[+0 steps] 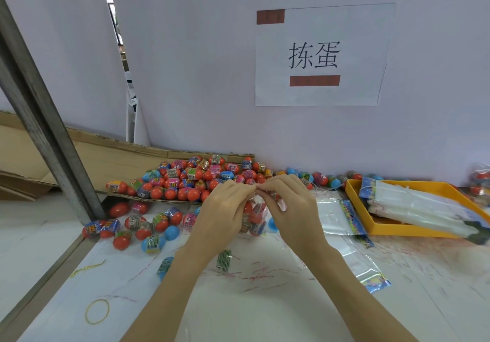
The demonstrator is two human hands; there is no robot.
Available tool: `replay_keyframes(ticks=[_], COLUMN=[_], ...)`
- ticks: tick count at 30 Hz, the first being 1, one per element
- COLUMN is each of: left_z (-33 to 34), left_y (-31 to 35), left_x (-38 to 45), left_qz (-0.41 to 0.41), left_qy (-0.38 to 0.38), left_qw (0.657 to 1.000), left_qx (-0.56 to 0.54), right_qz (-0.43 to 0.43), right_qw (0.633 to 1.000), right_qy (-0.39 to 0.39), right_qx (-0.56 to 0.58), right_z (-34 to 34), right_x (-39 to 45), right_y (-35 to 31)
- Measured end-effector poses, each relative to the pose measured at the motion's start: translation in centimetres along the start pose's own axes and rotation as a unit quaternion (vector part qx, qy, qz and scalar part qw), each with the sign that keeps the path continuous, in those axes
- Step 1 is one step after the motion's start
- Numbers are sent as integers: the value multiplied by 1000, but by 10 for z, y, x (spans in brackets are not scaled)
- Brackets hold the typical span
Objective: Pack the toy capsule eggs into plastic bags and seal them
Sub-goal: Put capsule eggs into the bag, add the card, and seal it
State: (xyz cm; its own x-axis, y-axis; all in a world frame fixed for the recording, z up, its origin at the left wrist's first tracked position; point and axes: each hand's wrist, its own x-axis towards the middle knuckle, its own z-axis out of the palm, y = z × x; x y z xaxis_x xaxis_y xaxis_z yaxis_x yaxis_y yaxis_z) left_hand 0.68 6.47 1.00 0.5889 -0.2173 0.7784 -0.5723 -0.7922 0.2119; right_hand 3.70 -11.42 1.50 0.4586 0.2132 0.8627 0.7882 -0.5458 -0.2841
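A clear plastic bag [255, 215] holding several red and blue capsule eggs hangs above the table centre. My left hand [225, 209] and my right hand [289, 206] pinch its top together, fingertips meeting at the bag's mouth. A big pile of capsule eggs [193, 177] lies on flattened cardboard just behind the hands. More loose eggs [143, 227] are scattered on the table to the left.
Empty bags with colourful headers [347, 217] lie right of the hands. A yellow tray [358, 195] stacked with bags stands at the right. A metal post [53, 142] rises at the left. Yellow rubber bands [97, 311] lie near the front left. A white partition with a paper sign [320, 55] stands behind.
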Motion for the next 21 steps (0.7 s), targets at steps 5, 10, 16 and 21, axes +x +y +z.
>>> replay_keyframes(ticks=[5,10,16,21], left_z=[-5,-6,-4,-3], left_y=[-4,-4,-2,1], left_x=[1,1,1,2], left_qz=[14,24,-14,-97], left_qy=[-8,-19,-24,-26], left_qw=[1000,999,1000,992], left_qx=[4,8,-10,-73], right_qz=[1,18,41,94], right_qw=[1000,999,998,994], right_qy=[-6,-12,-13,-7], right_qx=[7,25,45,62], right_z=[-1,-2,-4,-4], right_x=[1,2,2,3], right_y=[-3,-4,3,7])
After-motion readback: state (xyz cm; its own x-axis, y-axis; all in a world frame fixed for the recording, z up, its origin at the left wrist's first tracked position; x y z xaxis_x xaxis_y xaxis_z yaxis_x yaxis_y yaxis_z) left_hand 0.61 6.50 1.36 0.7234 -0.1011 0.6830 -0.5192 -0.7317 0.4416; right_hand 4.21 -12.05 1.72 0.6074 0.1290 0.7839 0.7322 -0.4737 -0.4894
